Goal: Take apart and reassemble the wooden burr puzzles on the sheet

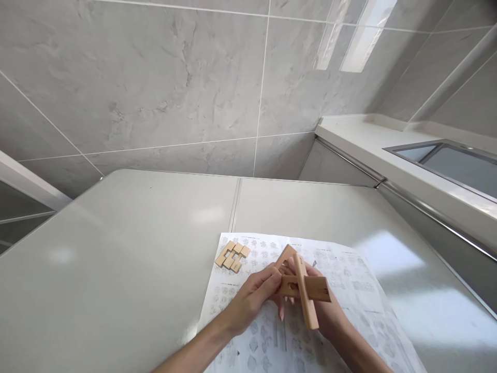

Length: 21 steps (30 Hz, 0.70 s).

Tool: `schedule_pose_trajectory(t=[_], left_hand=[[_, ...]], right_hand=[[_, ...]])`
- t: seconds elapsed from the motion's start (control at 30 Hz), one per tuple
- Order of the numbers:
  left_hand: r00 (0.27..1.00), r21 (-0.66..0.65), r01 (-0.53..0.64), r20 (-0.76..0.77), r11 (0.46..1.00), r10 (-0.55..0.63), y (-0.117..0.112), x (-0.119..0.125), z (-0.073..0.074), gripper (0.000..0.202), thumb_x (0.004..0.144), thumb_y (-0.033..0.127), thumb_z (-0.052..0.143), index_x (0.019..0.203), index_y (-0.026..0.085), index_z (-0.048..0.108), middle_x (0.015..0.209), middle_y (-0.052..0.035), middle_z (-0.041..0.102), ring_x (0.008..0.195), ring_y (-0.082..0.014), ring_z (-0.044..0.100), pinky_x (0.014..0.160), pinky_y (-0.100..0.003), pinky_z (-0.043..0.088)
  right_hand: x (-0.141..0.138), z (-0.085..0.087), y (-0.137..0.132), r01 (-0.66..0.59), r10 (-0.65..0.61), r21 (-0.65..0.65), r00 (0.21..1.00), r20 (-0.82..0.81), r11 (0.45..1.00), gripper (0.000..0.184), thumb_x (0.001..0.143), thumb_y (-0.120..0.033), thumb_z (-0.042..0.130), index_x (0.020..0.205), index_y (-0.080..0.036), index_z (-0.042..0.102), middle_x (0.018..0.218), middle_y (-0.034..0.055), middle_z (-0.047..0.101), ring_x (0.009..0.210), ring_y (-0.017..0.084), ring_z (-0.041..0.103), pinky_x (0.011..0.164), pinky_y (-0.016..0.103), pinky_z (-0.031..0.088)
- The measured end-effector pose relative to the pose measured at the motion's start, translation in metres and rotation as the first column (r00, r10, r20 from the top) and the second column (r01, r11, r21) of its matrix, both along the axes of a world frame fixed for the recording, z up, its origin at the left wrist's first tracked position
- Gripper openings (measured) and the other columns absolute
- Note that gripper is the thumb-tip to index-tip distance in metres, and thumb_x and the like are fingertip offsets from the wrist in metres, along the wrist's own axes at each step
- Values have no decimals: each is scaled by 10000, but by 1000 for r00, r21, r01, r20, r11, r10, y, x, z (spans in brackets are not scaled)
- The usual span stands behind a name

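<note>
My left hand (254, 295) is closed on the left end of a wooden puzzle (318, 288) made of flat bars that cross one another. A thin bar (306, 295) stands crosswise in front, tilted, and a hole shows in the wider bar behind it. From the far side, my right hand (320, 287) grips the same puzzle; the bars hide most of its fingers. Several small wooden pieces (229, 254) lie joined in a flat group to the left of my hands, on a printed sheet (217, 300).
The sheet shows rows of small puzzle drawings and lies on a glossy pale table (128, 269) with a seam across it. Behind the table is a grey tiled wall (155, 77). A white counter (357, 132) with an inset sink (446, 160) runs along the right.
</note>
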<state>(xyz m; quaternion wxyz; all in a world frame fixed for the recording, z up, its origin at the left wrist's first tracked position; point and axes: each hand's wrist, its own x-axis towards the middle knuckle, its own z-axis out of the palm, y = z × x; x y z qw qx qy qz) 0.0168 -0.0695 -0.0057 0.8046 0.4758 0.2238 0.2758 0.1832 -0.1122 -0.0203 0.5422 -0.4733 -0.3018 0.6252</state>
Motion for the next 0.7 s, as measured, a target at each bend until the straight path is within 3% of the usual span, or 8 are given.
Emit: schedule_pose_trajectory(t=[0.1,0.17,0.33,0.5,0.57,0.7], left_hand=[[1000,-8,-26,12,1000,26,2,2,6,480,1002,639,587,1061,196,760,1115,-130,644,876,-223,618,717,-330,541],[997,-10,-73,9,997,73,3,1,8,505,999,652,583,1123,194,755,1157,-142,640,923,-230,599,764,-328,519],[980,-116,-197,-18,973,197,7,-3,-1,456,963,627,668,908,176,701,919,-77,605,760,-169,495,698,-300,424],[982,-129,-182,-69,975,174,7,-3,-5,446,995,600,641,852,178,655,726,0,521,635,-130,434,659,-299,376],[983,-109,-169,-84,980,160,7,-3,-4,431,1009,581,633,869,174,652,707,9,508,628,-125,444,664,-297,368],[984,-114,-169,-70,979,161,7,-2,-1,403,1017,544,641,864,172,617,782,-4,533,631,-112,480,650,-287,371]], right_hand=[[6,6,3,118,-120,-61,992,-31,991,384,899,-596,771,819,-224,721,753,19,648,673,201,575,606,304,480],[11,7,6,167,-175,-93,981,-85,982,381,918,-614,737,890,-234,727,809,30,671,727,226,600,623,320,496],[17,2,9,225,-244,-107,943,-227,968,338,944,-574,733,945,-240,685,816,9,659,661,170,550,542,261,453],[13,2,5,202,-209,-55,955,-211,978,338,988,-597,673,1039,-263,668,628,-71,474,458,99,280,424,232,287],[13,3,5,190,-193,-39,954,-230,981,341,989,-570,690,1120,-255,688,663,-68,452,488,97,277,451,230,332],[17,4,6,187,-189,-35,940,-284,982,363,949,-480,785,1228,-271,684,810,-34,511,616,110,423,575,219,468]])
